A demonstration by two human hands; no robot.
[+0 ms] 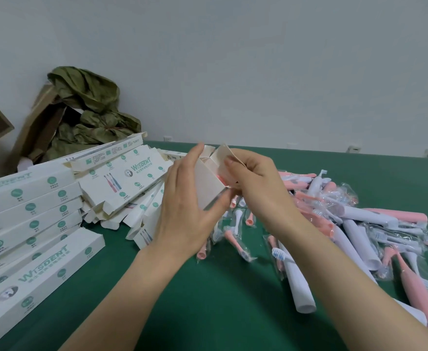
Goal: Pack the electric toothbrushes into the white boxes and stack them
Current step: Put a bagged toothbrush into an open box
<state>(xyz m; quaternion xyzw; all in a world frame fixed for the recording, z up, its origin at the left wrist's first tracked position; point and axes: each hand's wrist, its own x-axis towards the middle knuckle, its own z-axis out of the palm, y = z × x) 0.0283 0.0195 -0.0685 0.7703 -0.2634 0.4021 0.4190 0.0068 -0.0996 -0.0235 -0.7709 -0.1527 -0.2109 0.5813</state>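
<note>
The fingers (198, 154) of the left hand (187, 211) clasped a slim white box (209, 184) of matt card, thumb along its lower edge and the rest behind it, holding it end-up above the table (207, 305). The right hand (256, 183) pinched the box's open top flap (222, 154), which was bent back. Something pink showed inside the mouth, too hidden to make out

Below the wrists lay loose brush heads (235, 219) in clear sleeves, partly covered by the hands. To the right sprawled a pile of electric toothbrushes (359, 224), smooth pink and white cylinders in crinkled film, running off the right edge

To the left leaned a jumble of unfilled boxes (126, 178) with gaping flaps. Beyond them sat a squared stack of closed boxes (30, 214), long flat slabs printed with round green badges and cut off by the left edge

Between stack and pile a bare strip of the dull green table ran toward the near edge. At the back left a brown cardboard carton (40, 127) held crumpled olive wrapping (88, 107) against the pale wall (233, 59)
</note>
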